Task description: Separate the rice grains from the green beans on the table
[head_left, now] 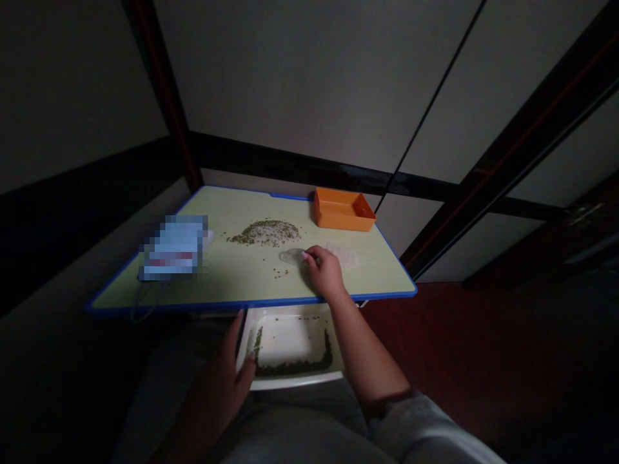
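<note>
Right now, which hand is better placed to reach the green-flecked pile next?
Likely the right hand: it is over the table, near the green-flecked pile, seemingly pinching a clear piece. The left hand is nearer the body, off the table, at the white tray's rim.

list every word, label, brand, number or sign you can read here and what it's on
No text can be read anywhere in this picture.
Pale blue item at the left of the table: pixelated, so any print on it, including its reddish band, is unreadable.
Orange box, white tray and clear piece in the right hand: no lettering visible.
</note>
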Demonstrator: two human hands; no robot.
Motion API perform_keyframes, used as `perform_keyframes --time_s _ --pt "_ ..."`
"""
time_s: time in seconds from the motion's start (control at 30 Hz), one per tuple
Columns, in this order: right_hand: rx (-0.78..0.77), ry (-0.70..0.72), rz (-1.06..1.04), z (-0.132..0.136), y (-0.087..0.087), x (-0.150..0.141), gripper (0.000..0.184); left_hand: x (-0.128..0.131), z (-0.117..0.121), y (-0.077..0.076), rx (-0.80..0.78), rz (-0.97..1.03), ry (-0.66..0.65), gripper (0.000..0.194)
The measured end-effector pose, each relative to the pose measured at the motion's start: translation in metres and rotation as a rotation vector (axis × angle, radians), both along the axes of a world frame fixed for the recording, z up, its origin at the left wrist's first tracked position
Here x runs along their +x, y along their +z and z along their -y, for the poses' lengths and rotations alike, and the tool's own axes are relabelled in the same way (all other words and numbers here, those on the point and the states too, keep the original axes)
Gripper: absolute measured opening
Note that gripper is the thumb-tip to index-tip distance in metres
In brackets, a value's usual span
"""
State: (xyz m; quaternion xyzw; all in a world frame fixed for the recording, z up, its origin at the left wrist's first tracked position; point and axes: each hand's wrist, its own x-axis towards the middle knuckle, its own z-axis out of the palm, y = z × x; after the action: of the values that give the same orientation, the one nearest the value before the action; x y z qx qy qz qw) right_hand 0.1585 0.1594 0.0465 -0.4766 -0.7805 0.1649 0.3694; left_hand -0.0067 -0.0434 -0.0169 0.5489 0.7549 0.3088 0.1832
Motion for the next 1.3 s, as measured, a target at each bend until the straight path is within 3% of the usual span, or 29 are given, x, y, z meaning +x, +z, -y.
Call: perform_keyframes --time_s 0.13,0.27,0.7,1.0,1.2,1.3 --pt "-0.013 0.023 -0.024 -0.001 -0.001 0.0 0.015 -0.003 -0.003 -0.007 -0.003 0.175 0.132 0.075" --pt "-0.009 0.018 -0.021 -0.002 -0.002 0.001 0.015 -0.006 -0.007 -0.01 -0.042 0.249 0.131 0.064" --pt "-0.023 0.029 -0.047 -0.001 -0.001 0.001 0.015 -0.005 -0.002 -0.007 -0.079 0.174 0.068 0.067" --pt "-0.078 0.008 -0.141 -0.003 0.001 0.0 0.016 -0.006 -0.005 -0.015 -0.028 0.193 0.053 0.067" --pt "-0.032 -0.01 -0.176 -0.007 0.009 0.006 0.015 -0.013 -0.004 -0.024 0.048 0.186 0.052 0.067" --pt "-0.04 -0.015 -0.205 -0.005 0.008 0.007 0.016 -0.012 -0.002 -0.022 0.006 0.182 0.062 0.069"
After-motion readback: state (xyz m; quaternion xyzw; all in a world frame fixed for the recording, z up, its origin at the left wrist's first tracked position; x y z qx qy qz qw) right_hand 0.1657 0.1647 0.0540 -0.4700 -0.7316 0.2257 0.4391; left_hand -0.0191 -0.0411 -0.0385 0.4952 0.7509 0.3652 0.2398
